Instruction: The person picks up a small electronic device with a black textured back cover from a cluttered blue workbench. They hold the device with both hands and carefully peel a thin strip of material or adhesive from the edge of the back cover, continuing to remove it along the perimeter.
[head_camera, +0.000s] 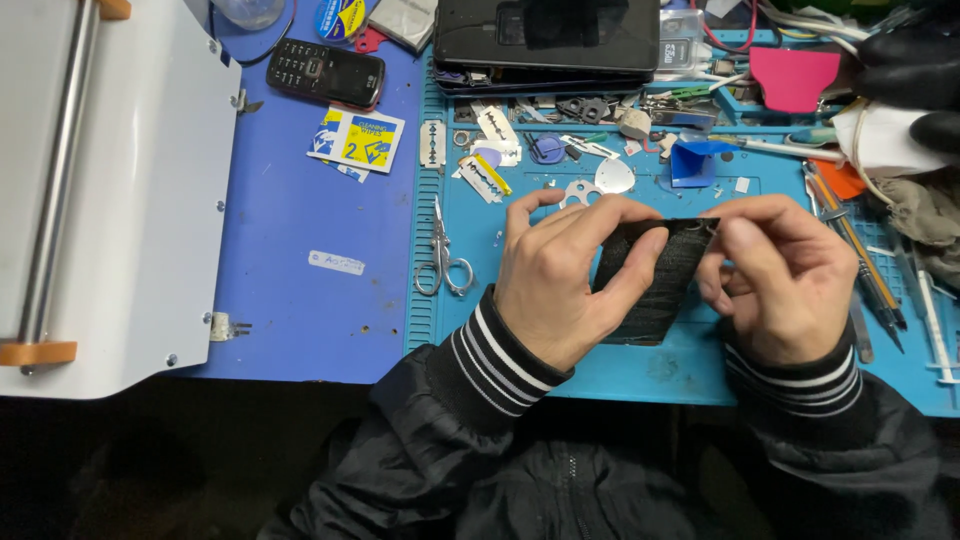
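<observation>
To the far left stands a big white machine (130, 190) with a steel roller bar, pushed to the edge of the tabletop (300, 310) so the middle stays free for work. The blue work mat (560, 370) covers the right part, its ridged border holding small bits in place. At the far edge lies a black laptop-like device (545, 40), out of reach of my tools, and left of it a black keypad phone (325, 72). A pink plastic scraper (795, 78) sits far right, near a clutter of pens and picks.

Between my hands I hold a black flat panel (655, 280), tilted up off the mat so its upper edge faces me. My left hand (560, 280) grips it along the left side, thumb across the front and fingers behind, steadying it. My right hand (775, 280) pinches at the upper right corner, fingertips closed on the edge; whether they hold something thin there I cannot tell.

Small scissors (443, 255) lie just left of my left hand, handles near me for a quick grab. Razor blades (487, 180) and cleaning wipe packets (355, 140) rest further away.
</observation>
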